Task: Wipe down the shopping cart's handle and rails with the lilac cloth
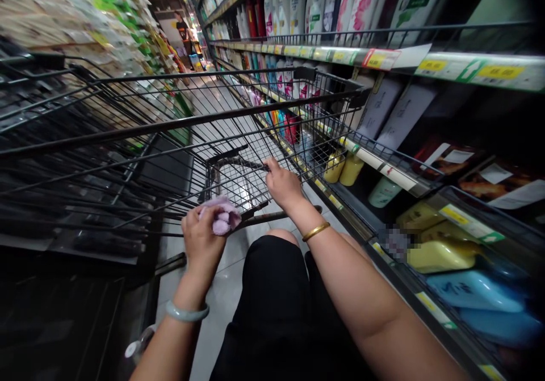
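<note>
A black wire shopping cart [179,121] stretches across the aisle before me, with my knees close behind it. My left hand [202,230] is closed around a crumpled lilac cloth [225,215], held against the cart's lower near edge. Farther right, my right hand [283,187] has its fingers curled on the cart's wire frame near the lower basket; part of the grip is hidden by the hand itself. A pale bangle [186,313] circles my left wrist, and a gold bangle [315,231] my right.
Shelves of shampoo bottles [315,6] with price strips [472,70] run along the right. Yellow and blue bottles [474,290] lie on the low shelf. Packaged goods [55,17] fill the left side. A person [183,32] stands far down the tiled aisle [208,100].
</note>
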Demonstrator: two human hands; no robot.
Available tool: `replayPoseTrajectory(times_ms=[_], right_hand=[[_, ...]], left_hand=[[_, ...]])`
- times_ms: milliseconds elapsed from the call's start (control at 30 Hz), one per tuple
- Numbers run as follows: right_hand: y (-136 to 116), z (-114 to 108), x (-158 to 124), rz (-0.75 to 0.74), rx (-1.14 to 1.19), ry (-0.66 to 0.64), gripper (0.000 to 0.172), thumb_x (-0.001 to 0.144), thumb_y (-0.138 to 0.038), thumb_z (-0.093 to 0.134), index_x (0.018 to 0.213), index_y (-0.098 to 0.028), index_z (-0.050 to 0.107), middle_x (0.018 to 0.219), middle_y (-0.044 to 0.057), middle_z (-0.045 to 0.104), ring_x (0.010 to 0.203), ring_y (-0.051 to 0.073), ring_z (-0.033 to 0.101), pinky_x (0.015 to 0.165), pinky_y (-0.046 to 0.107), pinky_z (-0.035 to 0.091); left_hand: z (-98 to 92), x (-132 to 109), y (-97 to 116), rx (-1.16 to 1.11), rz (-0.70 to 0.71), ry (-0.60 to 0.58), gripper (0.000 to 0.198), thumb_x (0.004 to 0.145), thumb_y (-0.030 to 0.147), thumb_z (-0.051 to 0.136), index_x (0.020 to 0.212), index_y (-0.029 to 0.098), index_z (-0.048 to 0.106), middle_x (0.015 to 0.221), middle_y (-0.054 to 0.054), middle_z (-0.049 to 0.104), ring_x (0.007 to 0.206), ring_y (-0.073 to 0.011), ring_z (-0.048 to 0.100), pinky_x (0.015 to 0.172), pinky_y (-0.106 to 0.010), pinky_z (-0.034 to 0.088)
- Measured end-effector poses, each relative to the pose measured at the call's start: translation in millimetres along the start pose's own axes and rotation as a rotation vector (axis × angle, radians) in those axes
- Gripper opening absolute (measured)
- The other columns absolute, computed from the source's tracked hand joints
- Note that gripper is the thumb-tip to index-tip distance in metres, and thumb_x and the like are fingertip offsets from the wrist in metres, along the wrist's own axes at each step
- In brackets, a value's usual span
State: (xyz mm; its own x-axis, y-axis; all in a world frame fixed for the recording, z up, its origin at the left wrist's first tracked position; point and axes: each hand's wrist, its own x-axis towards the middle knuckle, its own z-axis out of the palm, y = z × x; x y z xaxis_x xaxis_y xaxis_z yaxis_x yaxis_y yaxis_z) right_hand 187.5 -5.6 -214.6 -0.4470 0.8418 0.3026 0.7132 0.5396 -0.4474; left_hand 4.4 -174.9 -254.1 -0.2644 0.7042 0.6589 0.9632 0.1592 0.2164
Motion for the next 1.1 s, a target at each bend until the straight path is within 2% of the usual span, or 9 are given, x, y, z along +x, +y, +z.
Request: replayPoseTrajectory(times_ms=[100, 233, 300, 467, 567, 667, 833, 933, 1100], right_hand=[[-1, 0, 0, -0.002, 0.009, -0.001, 0.048, 0.1, -0.024, 0.036, 0.145, -0.025, 0.053, 0.105, 0.009, 0.081, 0.094, 0.028, 0.075, 0.08, 0.033, 0.053], [0, 1, 0, -0.006, 0.015, 0.01, 0.048, 0.099, -0.023, 0.037, 0.144, -0.025, 0.053, 0.102, 0.008, 0.081, 0.092, 0.028, 0.075, 0.079, 0.033, 0.053], [0, 2, 0, -0.005, 0.012, 0.009, 0.048, 0.1, -0.023, 0.037, 0.145, -0.024, 0.053, 0.102, 0.008, 0.08, 0.092, 0.027, 0.075, 0.079, 0.033, 0.052], [1, 4, 1, -0.001, 0.01, 0.017, 0.048, 0.1, -0.023, 0.035, 0.145, -0.024, 0.053, 0.106, 0.009, 0.08, 0.093, 0.027, 0.074, 0.08, 0.033, 0.052], [1, 5, 1, -0.004, 0.01, 0.018, 0.048, 0.1, -0.023, 0.035, 0.145, -0.024, 0.052, 0.107, 0.009, 0.08, 0.092, 0.027, 0.074, 0.08, 0.033, 0.052], [1, 6, 1, -0.013, 0.012, 0.021, 0.048, 0.1, -0.023, 0.035, 0.145, -0.024, 0.053, 0.107, 0.009, 0.08, 0.091, 0.027, 0.074, 0.079, 0.033, 0.052], [2, 9, 3, -0.01, 0.015, 0.035, 0.048, 0.099, -0.022, 0.034, 0.143, -0.023, 0.053, 0.102, 0.009, 0.08, 0.09, 0.028, 0.073, 0.078, 0.033, 0.051], [2, 10, 3, -0.008, 0.018, 0.04, 0.048, 0.099, -0.023, 0.035, 0.143, -0.023, 0.053, 0.102, 0.008, 0.08, 0.09, 0.028, 0.074, 0.076, 0.033, 0.05], [1, 9, 0, 0.012, 0.017, 0.049, 0.048, 0.099, -0.022, 0.035, 0.144, -0.022, 0.053, 0.102, 0.009, 0.08, 0.091, 0.027, 0.074, 0.076, 0.032, 0.05]], left_hand=[[-0.5, -5, -6, -0.041, -0.039, 0.025, 0.025, 0.081, 0.025, 0.068, 0.105, 0.022, 0.072, 0.105, -0.012, 0.062, 0.103, -0.0306, 0.057, 0.093, -0.047, 0.046], [-21.1, 21, 1, -0.059, -0.017, 0.24, 0.032, 0.08, 0.025, 0.073, 0.112, 0.022, 0.07, 0.112, -0.013, 0.06, 0.112, -0.0322, 0.056, 0.101, -0.053, 0.045], [-20.6, 28, 6, -0.051, 0.001, 0.261, 0.034, 0.08, 0.023, 0.072, 0.115, 0.02, 0.07, 0.116, -0.013, 0.06, 0.115, -0.0325, 0.056, 0.104, -0.055, 0.044], [23.1, -5, 4, -0.068, 0.041, 0.01, 0.03, 0.079, 0.023, 0.071, 0.109, 0.021, 0.074, 0.116, -0.016, 0.064, 0.11, -0.0333, 0.06, 0.098, -0.051, 0.048], [37.2, -29, -7, -0.077, 0.041, -0.052, 0.027, 0.08, 0.022, 0.07, 0.107, 0.024, 0.074, 0.114, -0.015, 0.065, 0.106, -0.0316, 0.061, 0.094, -0.047, 0.051], [20.3, -25, -16, -0.055, 0.014, 0.045, 0.026, 0.082, 0.025, 0.07, 0.107, 0.025, 0.073, 0.113, -0.014, 0.063, 0.108, -0.0314, 0.061, 0.098, -0.049, 0.049], [-16.1, 14, -11, -0.063, -0.029, 0.272, 0.029, 0.083, 0.029, 0.07, 0.11, 0.022, 0.07, 0.117, -0.014, 0.058, 0.117, -0.0317, 0.058, 0.104, -0.049, 0.048], [-3.9, 15, 1, -0.05, -0.012, 0.204, 0.03, 0.079, 0.026, 0.073, 0.108, 0.022, 0.071, 0.114, -0.013, 0.061, 0.113, -0.0323, 0.059, 0.101, -0.05, 0.047], [36.8, -15, 11, -0.114, 0.03, -0.056, 0.028, 0.079, 0.015, 0.068, 0.105, 0.023, 0.075, 0.111, -0.012, 0.065, 0.107, -0.0299, 0.06, 0.095, -0.045, 0.049]])
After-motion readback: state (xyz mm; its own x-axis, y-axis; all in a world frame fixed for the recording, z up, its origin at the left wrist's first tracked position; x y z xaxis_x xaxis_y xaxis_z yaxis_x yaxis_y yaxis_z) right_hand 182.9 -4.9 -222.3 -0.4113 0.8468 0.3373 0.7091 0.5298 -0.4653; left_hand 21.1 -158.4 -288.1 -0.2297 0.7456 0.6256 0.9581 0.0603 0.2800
